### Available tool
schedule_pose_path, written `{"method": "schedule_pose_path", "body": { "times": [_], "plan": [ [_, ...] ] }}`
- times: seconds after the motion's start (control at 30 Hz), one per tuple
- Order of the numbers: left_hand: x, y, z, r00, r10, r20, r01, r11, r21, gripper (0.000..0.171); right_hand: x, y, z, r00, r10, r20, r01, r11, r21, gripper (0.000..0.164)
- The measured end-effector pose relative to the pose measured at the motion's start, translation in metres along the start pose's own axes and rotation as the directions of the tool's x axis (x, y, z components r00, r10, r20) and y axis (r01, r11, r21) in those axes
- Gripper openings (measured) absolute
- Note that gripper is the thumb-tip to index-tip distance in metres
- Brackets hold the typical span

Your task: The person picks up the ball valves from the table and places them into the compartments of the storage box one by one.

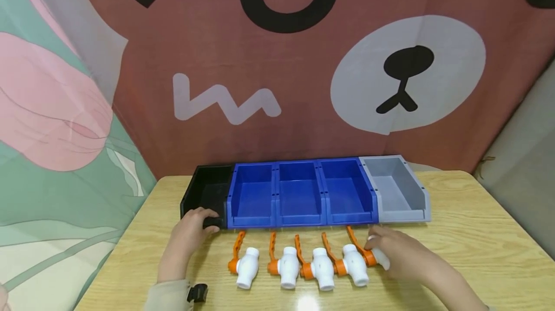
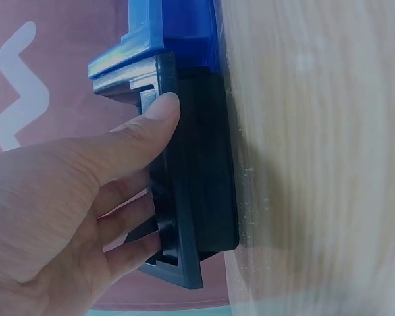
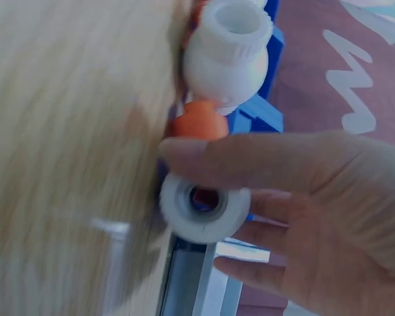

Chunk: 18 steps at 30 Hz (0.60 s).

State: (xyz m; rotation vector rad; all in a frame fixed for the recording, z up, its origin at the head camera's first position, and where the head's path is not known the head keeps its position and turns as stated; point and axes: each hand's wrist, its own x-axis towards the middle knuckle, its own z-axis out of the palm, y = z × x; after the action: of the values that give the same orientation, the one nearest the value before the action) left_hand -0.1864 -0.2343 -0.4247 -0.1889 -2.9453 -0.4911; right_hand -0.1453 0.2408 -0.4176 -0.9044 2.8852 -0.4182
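Observation:
My left hand [image 1: 187, 236] grips the front lip of the black bin [image 1: 213, 181] at the left end of a row. In the left wrist view, the thumb lies over the outside of the black lip [image 2: 184, 197] and the fingers reach behind it. At the right end of a line of white ball valves, my right hand [image 1: 401, 255] holds the last valve [image 1: 381, 258] between thumb and fingers. Its orange lever [image 1: 354, 239] points toward the bins. In the right wrist view, the round open end of that valve [image 3: 174, 214] shows below the thumb.
Several more white valves with orange levers, such as the leftmost valve [image 1: 248, 268], lie on the wooden table [image 1: 468, 234]. Three blue bins [image 1: 299, 221] and a grey bin [image 1: 401, 215] continue the row. Behind them hangs a printed cloth [image 1: 303, 132].

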Motion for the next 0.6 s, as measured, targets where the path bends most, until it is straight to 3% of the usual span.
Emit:
{"method": "schedule_pose_path", "body": {
  "times": [0.3, 0.6],
  "plan": [
    [0.001, 0.001, 0.001, 1.0, -0.004, 0.005, 0.004, 1.0, -0.011, 0.024, -0.012, 0.005, -0.004, 1.0, 0.01, 0.008, -0.01, 1.0, -0.006, 0.051],
    [0.002, -0.001, 0.002, 1.0, -0.002, 0.011, 0.002, 1.0, -0.025, 0.024, -0.02, 0.016, -0.018, 0.996, -0.092, 0.007, 0.092, 0.993, -0.071, 0.053]
  ]
}}
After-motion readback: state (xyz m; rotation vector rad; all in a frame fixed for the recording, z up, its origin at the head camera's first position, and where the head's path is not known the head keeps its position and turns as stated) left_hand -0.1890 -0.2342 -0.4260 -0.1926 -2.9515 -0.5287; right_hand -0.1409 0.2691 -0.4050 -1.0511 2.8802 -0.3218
